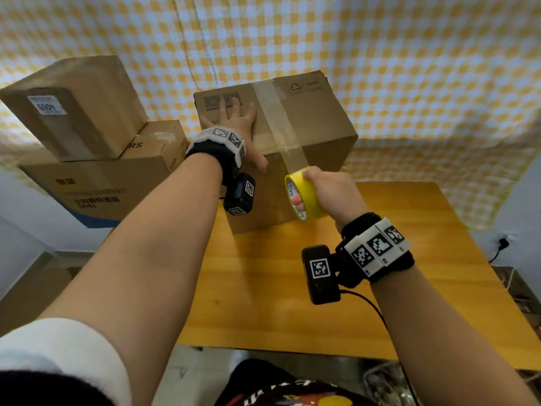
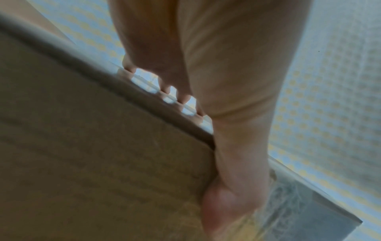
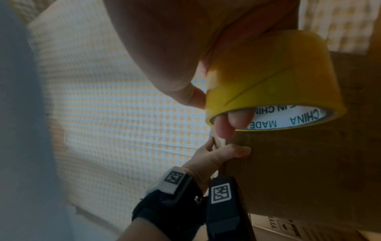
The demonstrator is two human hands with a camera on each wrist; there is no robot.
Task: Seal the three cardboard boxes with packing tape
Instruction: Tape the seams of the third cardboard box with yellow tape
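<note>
Cardboard box [image 1: 316, 127] — left hand [image 1: 240, 124] flat on top, right hand [image 1: 328, 189] gripping tape roll [image 1: 304, 197]

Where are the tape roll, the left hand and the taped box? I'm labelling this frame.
tape roll [image 1: 307, 194], head view, on its yellow outer band.
left hand [image 1: 240, 128], head view, on the back of the hand, flat on the box top.
taped box [image 1: 319, 124], head view, on its bare top right of the tape strip.

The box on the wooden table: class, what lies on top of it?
On the box a strip of clear tape runs across the top, and the left hand presses flat beside it. Printed codes sit partly under the fingers. The seam beneath the tape is covered.
</note>
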